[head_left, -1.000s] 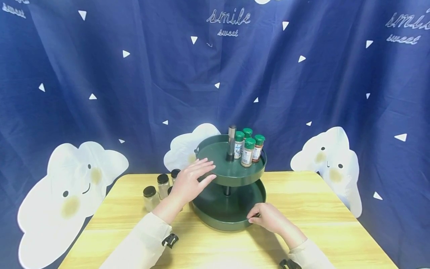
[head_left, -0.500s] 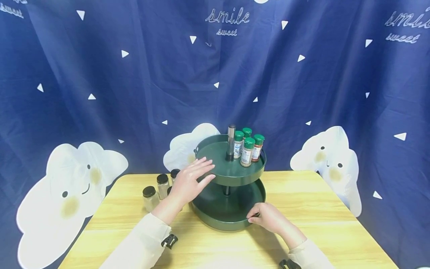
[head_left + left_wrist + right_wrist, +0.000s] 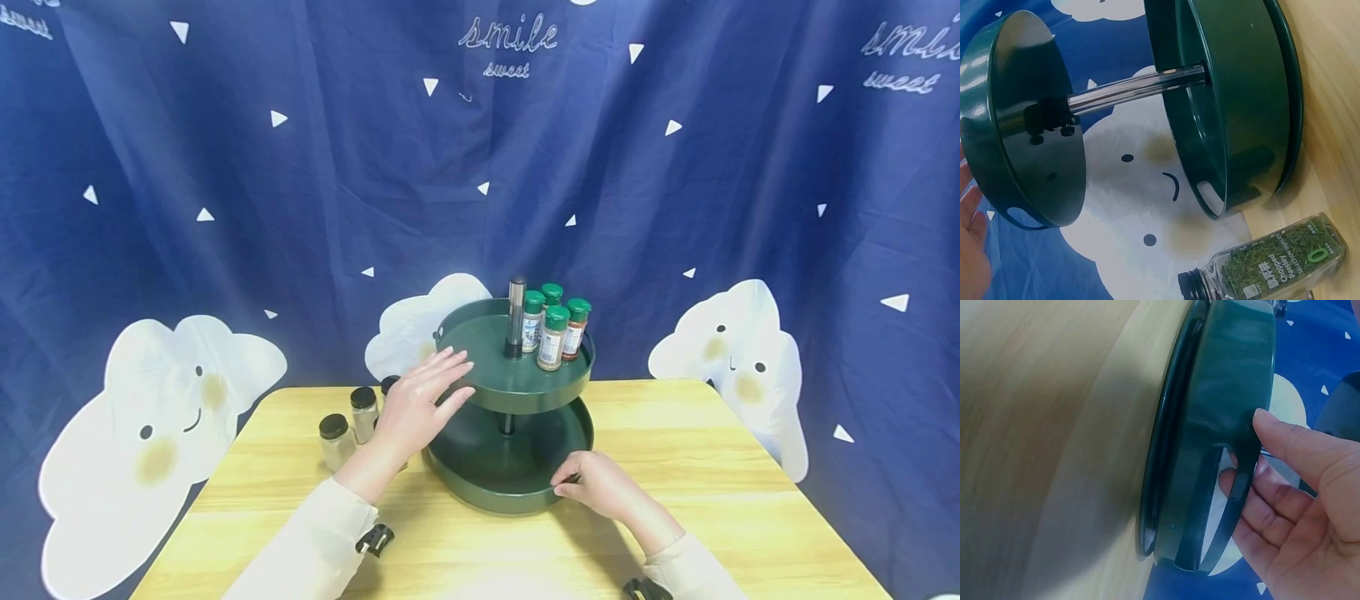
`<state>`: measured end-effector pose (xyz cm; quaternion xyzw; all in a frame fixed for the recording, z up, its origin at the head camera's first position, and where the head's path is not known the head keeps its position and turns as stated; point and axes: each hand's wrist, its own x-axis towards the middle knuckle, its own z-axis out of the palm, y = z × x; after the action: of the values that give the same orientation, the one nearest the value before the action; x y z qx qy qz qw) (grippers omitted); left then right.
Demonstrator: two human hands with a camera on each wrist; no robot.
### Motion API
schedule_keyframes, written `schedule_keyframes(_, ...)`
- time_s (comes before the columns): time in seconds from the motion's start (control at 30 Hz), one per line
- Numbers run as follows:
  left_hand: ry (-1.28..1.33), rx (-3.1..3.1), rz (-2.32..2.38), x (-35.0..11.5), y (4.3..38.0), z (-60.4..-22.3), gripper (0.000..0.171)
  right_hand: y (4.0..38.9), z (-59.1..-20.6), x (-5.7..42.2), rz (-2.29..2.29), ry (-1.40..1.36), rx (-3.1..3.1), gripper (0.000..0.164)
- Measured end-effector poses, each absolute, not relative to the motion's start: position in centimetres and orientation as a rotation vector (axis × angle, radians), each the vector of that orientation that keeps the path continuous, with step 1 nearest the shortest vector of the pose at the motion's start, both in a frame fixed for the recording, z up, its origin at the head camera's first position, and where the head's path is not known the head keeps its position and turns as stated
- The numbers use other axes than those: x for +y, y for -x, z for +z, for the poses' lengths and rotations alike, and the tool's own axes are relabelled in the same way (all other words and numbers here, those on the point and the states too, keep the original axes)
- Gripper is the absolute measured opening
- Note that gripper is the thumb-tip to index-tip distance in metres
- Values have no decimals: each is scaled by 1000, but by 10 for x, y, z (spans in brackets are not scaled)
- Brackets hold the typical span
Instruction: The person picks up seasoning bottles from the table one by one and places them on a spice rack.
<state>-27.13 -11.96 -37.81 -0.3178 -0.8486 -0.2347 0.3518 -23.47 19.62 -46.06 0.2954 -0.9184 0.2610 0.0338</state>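
A dark green two-tier round spice rack [image 3: 525, 403] stands on the table with a metal post [image 3: 517, 317] up its middle. My right hand [image 3: 596, 483] pinches the lower tier's rim at its handle slot; in the right wrist view, fingertips [image 3: 1227, 480] reach into the slot [image 3: 1213, 512]. Beside the upper tier's left rim is my left hand [image 3: 416, 408], fingers extended, holding nothing. Whether it touches that rim I cannot tell. Several green-capped spice shakers [image 3: 552, 340] stand on the upper tier's right side. The lower tier [image 3: 1250, 119] shows bare floor.
Left of the rack stand several black-capped glass jars [image 3: 364, 414], partly hidden by my left hand and forearm. One in the left wrist view is a chopped parsley jar [image 3: 1279, 259]. A blue cloud-patterned curtain [image 3: 420, 167] hangs behind the wooden table [image 3: 675, 450].
My left hand has shifted slightly left, away from the upper tier. The right hand keeps its pinch on the lower rim, and the rack and shakers show no visible turn.
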Motion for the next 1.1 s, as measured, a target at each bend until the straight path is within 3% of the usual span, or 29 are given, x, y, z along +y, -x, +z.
schedule_keyframes(1.1, 729, -2080, -671, -147, 261, -401, 36, 235, -462, 198, 822, -923, -2808, 4)
